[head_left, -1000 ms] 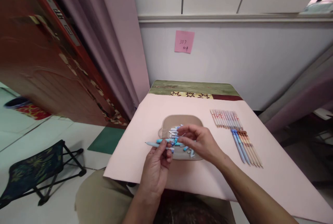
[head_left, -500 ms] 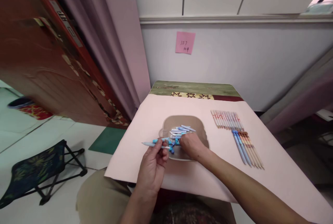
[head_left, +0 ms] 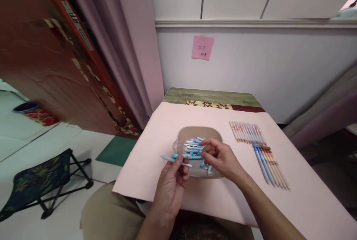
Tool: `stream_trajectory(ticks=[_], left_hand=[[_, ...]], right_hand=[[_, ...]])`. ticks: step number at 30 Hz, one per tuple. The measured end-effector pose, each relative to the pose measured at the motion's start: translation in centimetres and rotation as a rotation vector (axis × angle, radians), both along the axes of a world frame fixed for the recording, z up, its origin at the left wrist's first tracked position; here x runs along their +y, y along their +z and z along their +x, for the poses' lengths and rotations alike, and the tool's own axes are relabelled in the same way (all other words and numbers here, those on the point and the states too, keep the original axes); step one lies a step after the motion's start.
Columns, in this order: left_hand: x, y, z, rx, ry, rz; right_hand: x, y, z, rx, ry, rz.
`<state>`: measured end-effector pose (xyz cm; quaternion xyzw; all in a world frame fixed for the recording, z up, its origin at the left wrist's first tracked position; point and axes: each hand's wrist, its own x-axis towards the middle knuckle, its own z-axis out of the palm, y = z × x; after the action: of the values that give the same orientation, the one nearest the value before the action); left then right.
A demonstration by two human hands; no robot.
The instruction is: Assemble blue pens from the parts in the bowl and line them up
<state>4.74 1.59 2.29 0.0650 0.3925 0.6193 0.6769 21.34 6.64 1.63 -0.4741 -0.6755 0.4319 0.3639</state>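
My left hand (head_left: 174,180) is closed around a light blue pen barrel (head_left: 166,158) with a pointed tip, together with a brighter blue pen piece (head_left: 178,156). It is at the near left rim of a grey-beige plastic basin (head_left: 186,131). Inside the basin lies a heap of blue and white pen parts (head_left: 193,145). Small light blue pieces (head_left: 209,169) lie apart from the heap, nearer the front. Above the basin's right side is my right hand (head_left: 221,158), thumb and fingers apart, with nothing visible between them.
To the right, a row of pale pens (head_left: 247,133) lies on the pink-covered table (head_left: 150,139). Blue pens (head_left: 263,165) and tan pens with brown tops (head_left: 276,167) lie below that row. A folding stool (head_left: 36,184) stands on the floor at left.
My right hand has lifted out of the heap and moved right, its fingers spreading. Small pieces at the basin's front now show. My left hand keeps its pen parts.
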Motion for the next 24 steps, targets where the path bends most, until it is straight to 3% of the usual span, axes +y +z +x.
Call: stream_trajectory(ticks=[3, 6, 17, 20, 24], left_hand=[[0.0, -0.1, 0.4, -0.016, -0.042, -0.008], [-0.1, -0.1, 0.8, -0.041, -0.061, -0.017], [-0.6, 0.5, 1.1, -0.099, -0.092, -0.030], [-0.8, 0.6, 1.3, -0.106, -0.112, -0.013], [-0.9, 0.6, 1.3, -0.113, -0.122, -0.021]], right_hand=[[-1.7, 0.8, 0.0, 0.362, -0.110, -0.104], [-2.9, 1.2, -0.7, 0.490, -0.195, -0.098], [-3.8, 1.2, -1.5, 0.195, -0.198, 0.295], [-3.8, 1.5, -1.9, 0.263, -0.155, 0.218], [-3.4, 1.7, -1.9, 0.445, -0.071, -0.092]])
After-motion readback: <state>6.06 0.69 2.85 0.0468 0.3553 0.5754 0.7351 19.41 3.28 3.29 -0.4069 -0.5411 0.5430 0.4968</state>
